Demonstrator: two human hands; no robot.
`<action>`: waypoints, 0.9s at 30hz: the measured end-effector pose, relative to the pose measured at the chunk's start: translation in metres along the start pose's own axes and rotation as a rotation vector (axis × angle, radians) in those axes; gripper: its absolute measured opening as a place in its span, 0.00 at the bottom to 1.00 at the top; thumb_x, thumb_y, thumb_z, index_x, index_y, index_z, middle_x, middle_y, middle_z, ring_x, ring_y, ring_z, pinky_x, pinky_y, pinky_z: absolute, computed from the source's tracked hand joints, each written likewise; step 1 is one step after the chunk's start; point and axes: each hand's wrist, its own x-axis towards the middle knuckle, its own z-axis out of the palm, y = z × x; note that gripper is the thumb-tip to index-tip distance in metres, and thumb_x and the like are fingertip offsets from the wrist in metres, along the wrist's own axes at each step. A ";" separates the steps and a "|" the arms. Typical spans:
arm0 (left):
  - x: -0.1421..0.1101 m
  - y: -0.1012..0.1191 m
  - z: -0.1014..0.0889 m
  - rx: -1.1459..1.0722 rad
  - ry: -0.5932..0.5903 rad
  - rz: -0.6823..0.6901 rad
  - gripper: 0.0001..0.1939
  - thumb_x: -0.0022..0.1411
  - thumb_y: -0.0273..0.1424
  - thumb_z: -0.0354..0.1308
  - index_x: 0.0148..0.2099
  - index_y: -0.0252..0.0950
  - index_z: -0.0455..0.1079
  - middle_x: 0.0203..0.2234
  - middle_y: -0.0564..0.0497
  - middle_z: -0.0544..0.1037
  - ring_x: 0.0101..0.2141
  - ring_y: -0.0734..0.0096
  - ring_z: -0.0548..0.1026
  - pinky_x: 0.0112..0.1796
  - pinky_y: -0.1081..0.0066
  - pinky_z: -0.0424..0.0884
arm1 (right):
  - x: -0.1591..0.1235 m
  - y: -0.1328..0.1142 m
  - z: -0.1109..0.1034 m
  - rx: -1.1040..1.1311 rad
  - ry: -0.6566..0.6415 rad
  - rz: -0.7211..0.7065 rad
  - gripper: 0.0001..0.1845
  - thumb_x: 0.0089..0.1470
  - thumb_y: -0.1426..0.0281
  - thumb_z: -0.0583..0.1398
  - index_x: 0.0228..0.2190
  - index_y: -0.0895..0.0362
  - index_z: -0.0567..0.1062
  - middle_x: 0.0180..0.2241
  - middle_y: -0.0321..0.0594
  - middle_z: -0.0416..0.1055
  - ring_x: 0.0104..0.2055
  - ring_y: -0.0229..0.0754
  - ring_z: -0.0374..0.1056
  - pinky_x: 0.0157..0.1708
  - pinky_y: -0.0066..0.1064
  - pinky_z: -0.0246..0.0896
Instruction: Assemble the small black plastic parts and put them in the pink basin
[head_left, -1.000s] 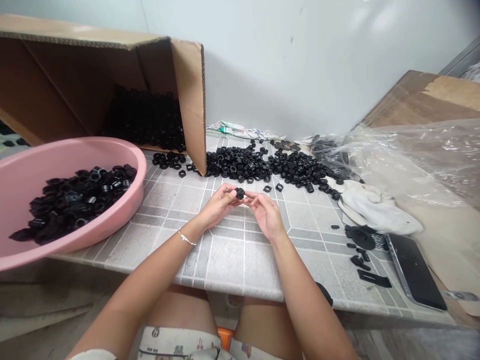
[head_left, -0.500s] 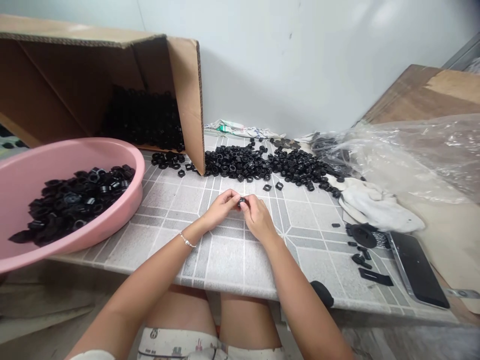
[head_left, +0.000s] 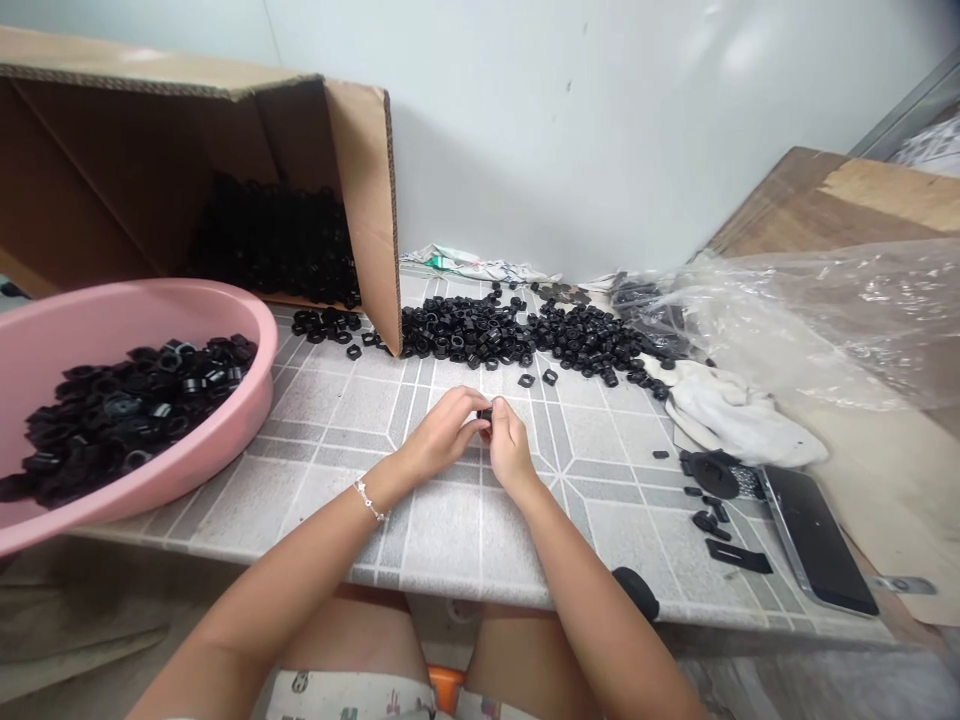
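Note:
Between the fingertips of both hands is a small black plastic part [head_left: 485, 414], mostly covered by the fingers. My left hand [head_left: 444, 432] is closed on its left side, thumb below and fingers over it. From the right, my right hand [head_left: 511, 445] pinches the same part. Beyond the hands lies a pile of black ring-shaped parts [head_left: 465, 332], touching a second pile of smaller black pieces [head_left: 581, 340]. Two loose black rings [head_left: 550, 377] lie just in front of the piles.
At left, a pink basin [head_left: 262, 390] holds many black parts. Behind it a cardboard box [head_left: 367, 200] lies on its side with more inside. On the right are a white cloth [head_left: 739, 415], clear plastic sheeting [head_left: 825, 320], a phone [head_left: 817, 540] and black scraps [head_left: 739, 556].
My right hand has closed in on the part, and both hands now cover more of it. They turned it slightly lower over the table. The camera view has shifted a little.

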 end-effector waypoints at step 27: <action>0.006 -0.005 -0.015 -0.030 -0.271 -0.278 0.18 0.62 0.45 0.52 0.33 0.35 0.68 0.26 0.49 0.73 0.30 0.68 0.71 0.35 0.69 0.67 | 0.002 0.003 -0.011 -0.311 -0.095 -0.236 0.14 0.64 0.61 0.44 0.29 0.52 0.61 0.29 0.37 0.61 0.31 0.42 0.59 0.34 0.35 0.53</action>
